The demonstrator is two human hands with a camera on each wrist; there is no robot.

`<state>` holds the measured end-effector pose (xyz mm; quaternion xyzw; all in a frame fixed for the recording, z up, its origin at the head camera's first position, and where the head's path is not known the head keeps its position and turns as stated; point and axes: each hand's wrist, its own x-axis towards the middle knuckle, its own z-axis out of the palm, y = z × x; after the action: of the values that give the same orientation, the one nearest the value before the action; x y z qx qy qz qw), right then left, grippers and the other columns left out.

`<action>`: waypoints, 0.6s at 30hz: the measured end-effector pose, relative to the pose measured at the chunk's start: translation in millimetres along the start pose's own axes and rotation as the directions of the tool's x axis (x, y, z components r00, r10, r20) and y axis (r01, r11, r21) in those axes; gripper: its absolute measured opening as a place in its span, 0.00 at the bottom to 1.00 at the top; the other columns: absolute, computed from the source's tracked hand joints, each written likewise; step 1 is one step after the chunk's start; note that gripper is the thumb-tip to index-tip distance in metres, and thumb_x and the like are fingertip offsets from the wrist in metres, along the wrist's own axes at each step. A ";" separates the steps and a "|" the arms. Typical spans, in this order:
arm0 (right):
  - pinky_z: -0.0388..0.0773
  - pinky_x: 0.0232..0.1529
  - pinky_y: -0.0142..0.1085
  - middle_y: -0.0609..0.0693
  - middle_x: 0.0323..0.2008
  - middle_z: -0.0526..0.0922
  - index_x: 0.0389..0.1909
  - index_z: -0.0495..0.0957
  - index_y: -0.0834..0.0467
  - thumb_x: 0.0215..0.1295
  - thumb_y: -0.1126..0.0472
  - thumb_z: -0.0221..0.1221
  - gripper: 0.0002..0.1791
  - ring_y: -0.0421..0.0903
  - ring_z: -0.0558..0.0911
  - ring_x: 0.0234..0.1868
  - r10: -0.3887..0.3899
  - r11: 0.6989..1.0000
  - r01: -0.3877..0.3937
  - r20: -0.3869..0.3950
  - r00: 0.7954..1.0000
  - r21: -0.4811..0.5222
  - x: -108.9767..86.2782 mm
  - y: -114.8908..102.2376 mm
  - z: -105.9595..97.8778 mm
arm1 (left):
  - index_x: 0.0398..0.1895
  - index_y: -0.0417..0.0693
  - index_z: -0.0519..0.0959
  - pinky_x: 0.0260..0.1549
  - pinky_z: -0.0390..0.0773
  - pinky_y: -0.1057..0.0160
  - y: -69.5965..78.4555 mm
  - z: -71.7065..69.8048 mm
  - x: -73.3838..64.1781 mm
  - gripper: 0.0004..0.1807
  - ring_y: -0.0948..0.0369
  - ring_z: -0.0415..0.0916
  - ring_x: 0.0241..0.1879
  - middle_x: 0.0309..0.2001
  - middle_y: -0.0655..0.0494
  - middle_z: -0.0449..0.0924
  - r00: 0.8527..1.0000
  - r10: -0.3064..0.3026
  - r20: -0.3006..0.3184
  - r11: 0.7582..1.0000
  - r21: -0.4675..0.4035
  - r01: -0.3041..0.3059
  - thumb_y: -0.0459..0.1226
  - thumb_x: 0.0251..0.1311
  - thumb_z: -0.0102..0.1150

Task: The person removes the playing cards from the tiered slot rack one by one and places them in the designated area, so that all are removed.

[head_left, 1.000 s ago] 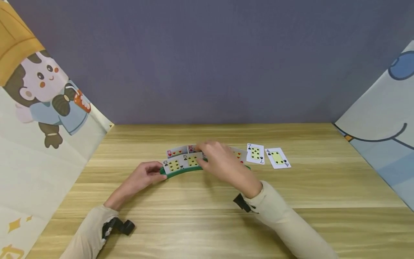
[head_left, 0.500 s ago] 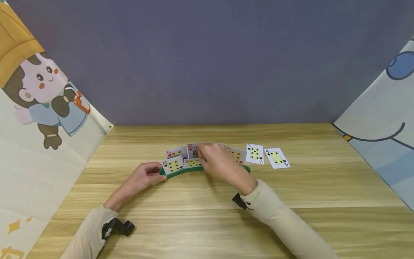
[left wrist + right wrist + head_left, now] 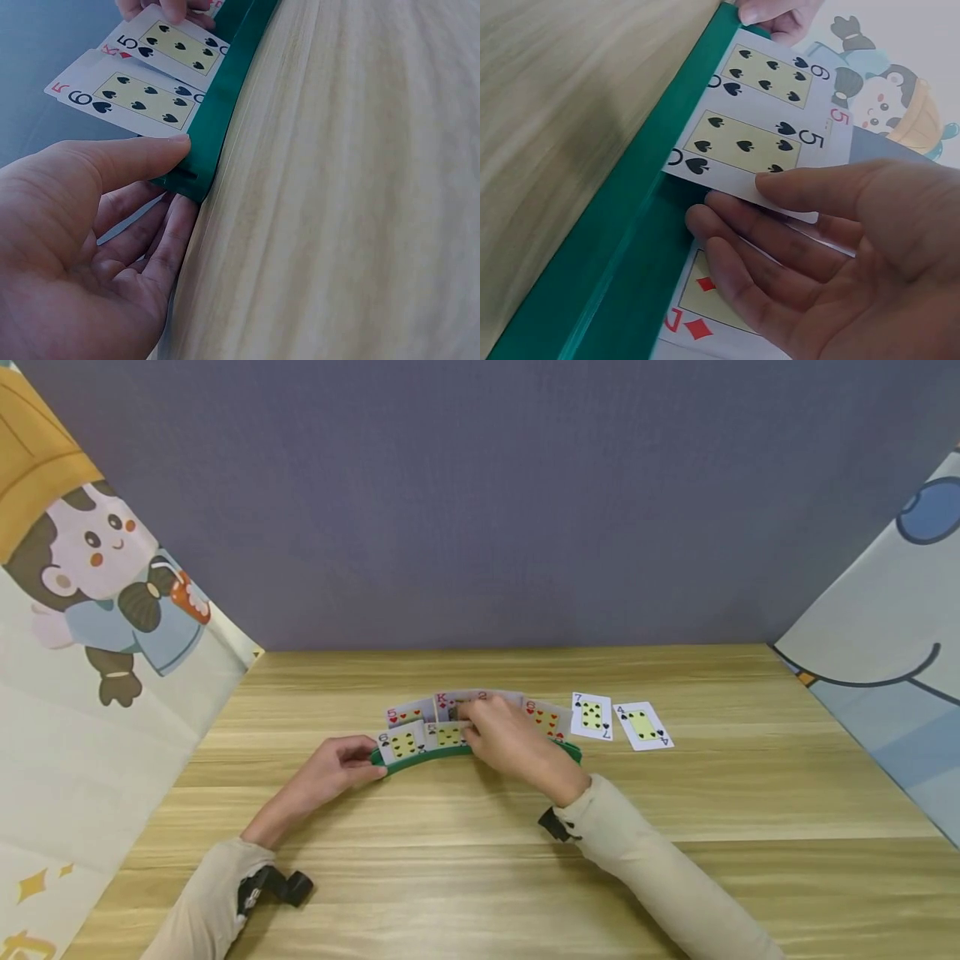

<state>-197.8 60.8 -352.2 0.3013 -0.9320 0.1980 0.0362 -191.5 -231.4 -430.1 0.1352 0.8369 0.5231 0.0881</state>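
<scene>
A curved green card holder (image 3: 423, 759) lies on the table with playing cards standing in it. My left hand (image 3: 333, 770) grips its left end, thumb on the front and fingers behind. Between thumb and fingers, my right hand (image 3: 510, 739) pinches the five of spades (image 3: 742, 142), whose lower edge is at the holder's front slot. Left of that card stands the six of spades (image 3: 402, 743). In the back row are the five of hearts (image 3: 407, 713), the king of diamonds (image 3: 444, 702) and the six of hearts (image 3: 543, 718); another red card (image 3: 512, 697) is mostly hidden by my right hand.
To the right of the holder, the seven of spades (image 3: 592, 717) and the four of spades (image 3: 642, 727) lie face up on the wooden table (image 3: 450, 877). A dark wall panel (image 3: 480, 527) stands behind, with printed cartoon panels at both sides.
The five of spades has gone down into the front slot beside the six of spades. My right hand has shifted slightly left, uncovering more back-row cards; my left hand has stayed put.
</scene>
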 end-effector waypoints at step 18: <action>0.62 0.20 0.27 0.46 0.20 0.72 0.27 0.80 0.57 0.69 0.68 0.58 0.10 0.36 0.64 0.18 -0.022 0.999 0.022 -0.006 1.000 0.047 -0.9 0.9 0.0 | 0.49 0.31 0.80 0.39 0.81 0.68 2.6 0.9 -1.1 0.18 0.59 0.80 0.40 0.45 0.41 0.81 1.000 0.006 0.010 1.000 -0.014 -0.006 0.34 0.59 0.69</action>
<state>-197.7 61.9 -352.7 0.3116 -0.9237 0.2201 0.0339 -189.8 -229.9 -428.2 0.1398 0.8323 0.5285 0.0918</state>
